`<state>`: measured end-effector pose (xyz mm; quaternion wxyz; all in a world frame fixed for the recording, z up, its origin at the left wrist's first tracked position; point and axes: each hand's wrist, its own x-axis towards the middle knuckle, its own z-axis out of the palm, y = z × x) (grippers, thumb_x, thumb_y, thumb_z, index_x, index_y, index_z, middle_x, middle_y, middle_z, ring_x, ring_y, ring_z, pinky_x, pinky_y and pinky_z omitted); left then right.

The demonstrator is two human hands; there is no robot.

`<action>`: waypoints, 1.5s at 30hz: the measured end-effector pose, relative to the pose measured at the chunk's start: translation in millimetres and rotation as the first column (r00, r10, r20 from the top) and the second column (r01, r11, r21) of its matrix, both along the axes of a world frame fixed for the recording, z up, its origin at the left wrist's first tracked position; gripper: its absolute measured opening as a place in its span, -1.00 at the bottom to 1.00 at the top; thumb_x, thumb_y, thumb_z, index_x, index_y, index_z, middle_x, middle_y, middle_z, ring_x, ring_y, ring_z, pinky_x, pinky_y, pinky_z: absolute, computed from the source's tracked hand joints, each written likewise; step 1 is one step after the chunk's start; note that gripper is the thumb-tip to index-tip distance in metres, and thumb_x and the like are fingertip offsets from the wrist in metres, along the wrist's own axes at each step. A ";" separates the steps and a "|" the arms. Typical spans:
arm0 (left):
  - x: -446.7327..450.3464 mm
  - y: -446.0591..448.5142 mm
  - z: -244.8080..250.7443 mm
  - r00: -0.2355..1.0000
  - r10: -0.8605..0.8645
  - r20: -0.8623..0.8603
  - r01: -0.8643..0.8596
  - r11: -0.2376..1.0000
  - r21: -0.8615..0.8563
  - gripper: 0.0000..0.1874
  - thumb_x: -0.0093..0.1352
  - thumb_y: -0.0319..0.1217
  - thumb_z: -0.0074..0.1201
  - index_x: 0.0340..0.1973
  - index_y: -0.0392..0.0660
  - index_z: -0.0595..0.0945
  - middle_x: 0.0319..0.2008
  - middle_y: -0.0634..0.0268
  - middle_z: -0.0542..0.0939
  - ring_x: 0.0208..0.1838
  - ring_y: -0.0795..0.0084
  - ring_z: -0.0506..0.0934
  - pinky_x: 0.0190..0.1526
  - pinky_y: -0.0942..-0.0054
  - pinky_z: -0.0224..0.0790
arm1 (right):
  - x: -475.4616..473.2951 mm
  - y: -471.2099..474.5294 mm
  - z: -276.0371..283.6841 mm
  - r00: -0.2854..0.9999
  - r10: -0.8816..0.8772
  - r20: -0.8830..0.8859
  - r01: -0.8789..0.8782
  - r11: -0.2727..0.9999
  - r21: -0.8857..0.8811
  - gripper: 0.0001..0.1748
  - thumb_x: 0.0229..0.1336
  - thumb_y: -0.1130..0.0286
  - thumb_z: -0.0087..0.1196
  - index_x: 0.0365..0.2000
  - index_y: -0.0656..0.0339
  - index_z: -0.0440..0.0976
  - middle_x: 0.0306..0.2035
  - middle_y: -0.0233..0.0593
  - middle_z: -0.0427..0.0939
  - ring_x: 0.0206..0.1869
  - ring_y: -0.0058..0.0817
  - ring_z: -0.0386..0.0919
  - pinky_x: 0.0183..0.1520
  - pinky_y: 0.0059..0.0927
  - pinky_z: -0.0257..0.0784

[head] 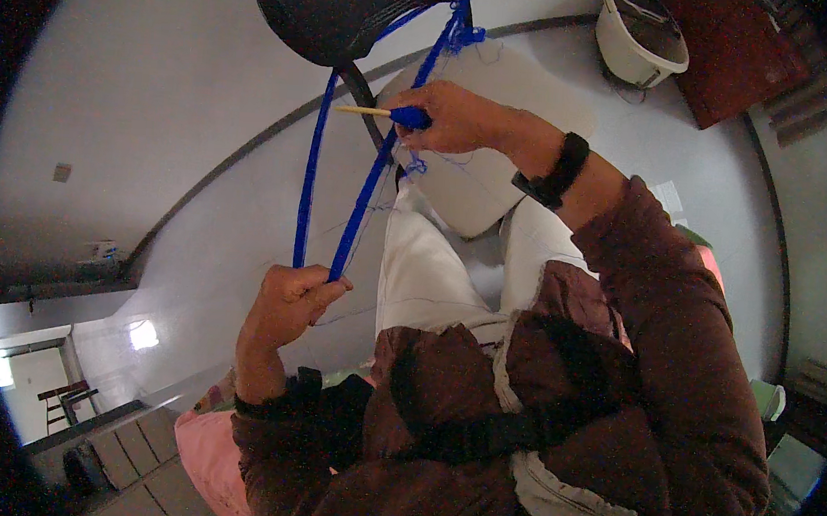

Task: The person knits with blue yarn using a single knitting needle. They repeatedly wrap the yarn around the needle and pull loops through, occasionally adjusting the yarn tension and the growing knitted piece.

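A long loop of blue thread (359, 211) is stretched in two strands from a black chair back (330, 8) towards me. My left hand (284, 306) grips the near end of the loop in closed fingers. Higher up, my right hand (459, 117) holds a thin wooden stick (363, 111) with blue thread wound thickly around one end. This hand is at the right strand; whether its fingers also pinch that strand is hidden. A loose blue tangle (466, 37) hangs by the chair back. Fine stray threads trail across my lap.
Under the strands is a pale seat (490, 184), close to my knees in white cloth (419, 273). A white tub (615, 49) stands at the upper right beside a dark red panel (729, 57). Pink fabric (209, 459) lies at lower left, with a wooden chair (66, 395) farther off.
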<state>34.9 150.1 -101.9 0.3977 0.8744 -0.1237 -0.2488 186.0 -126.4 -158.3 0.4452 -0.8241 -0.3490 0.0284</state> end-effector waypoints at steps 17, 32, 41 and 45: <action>38.0 60.2 -86.8 0.999 0.032 0.004 -0.032 0.962 0.272 -0.74 0.27 -0.27 0.10 -0.46 -0.25 0.61 -0.63 0.26 0.52 -0.51 0.45 0.46 -0.40 0.43 0.30 | -33.1 -18.1 -7.8 0.988 -0.087 -0.126 0.054 0.967 -0.249 -0.80 -0.07 0.36 0.15 -0.52 0.32 0.45 -0.60 -0.11 0.47 -0.55 -0.36 0.39 -0.41 -0.33 0.33; 23.0 -17.1 -75.1 0.877 -0.214 -0.430 0.205 0.976 -0.066 -0.61 0.09 -0.41 0.28 -0.17 -0.22 0.56 -0.35 0.23 0.60 -0.31 0.39 0.51 -0.27 0.39 0.36 | -132.4 42.2 -7.0 0.985 0.100 -0.140 -0.134 0.955 -0.264 -0.70 -0.28 0.26 0.22 -0.47 0.22 0.52 -0.49 -0.01 0.54 -0.37 0.00 0.52 -0.27 -0.06 0.44; -7.0 -45.2 -21.0 0.903 0.069 -0.425 -0.163 0.968 -0.190 -0.82 0.30 -0.36 0.04 -0.25 -0.18 0.59 -0.64 0.43 0.44 -0.59 0.65 0.33 -0.58 0.63 0.06 | -122.2 31.6 2.3 0.998 0.057 0.040 -0.049 0.982 -0.185 -0.65 -0.26 0.20 0.22 -0.48 0.29 0.52 -0.45 0.04 0.55 -0.34 -0.04 0.54 -0.24 -0.08 0.45; -11.1 -28.5 -11.4 0.861 0.163 -0.482 -0.281 0.942 -0.184 -0.81 0.34 -0.37 -0.02 -0.28 -0.22 0.60 -0.69 0.46 0.37 -0.66 0.66 0.27 -0.62 0.64 0.00 | -104.7 3.1 12.0 0.963 0.135 -0.234 -0.195 0.947 -0.256 -0.67 -0.24 0.24 0.18 -0.52 0.34 0.50 -0.46 0.08 0.55 -0.35 0.01 0.53 -0.26 -0.08 0.44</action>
